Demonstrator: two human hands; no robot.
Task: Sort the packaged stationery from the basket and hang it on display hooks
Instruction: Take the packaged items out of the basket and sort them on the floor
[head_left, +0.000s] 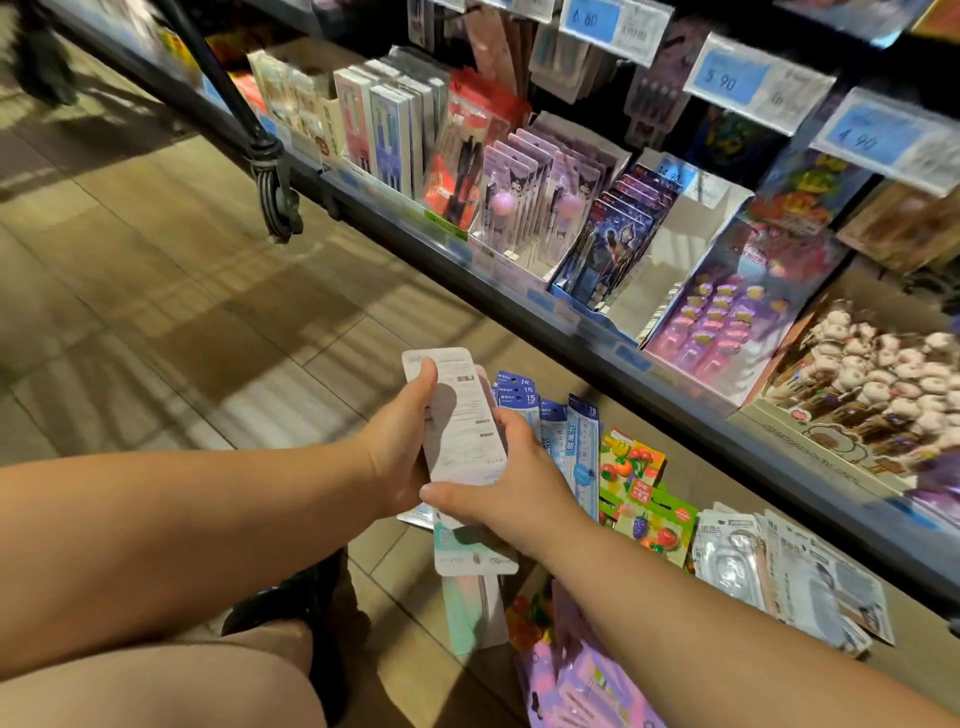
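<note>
Evidently sorting: left hand (400, 441) and right hand (514, 478) together clasp a stack of white carded packs (462, 426). Next, likely: identify where it belongs, then hang it.

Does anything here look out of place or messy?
Yes. Stationery packs lie loose on the floor below the shelf: blue ruler packs, fruit-print packs and clear blister packs, overlapping and askew rather than hung. Left hand and right hand grip white packets.
</note>
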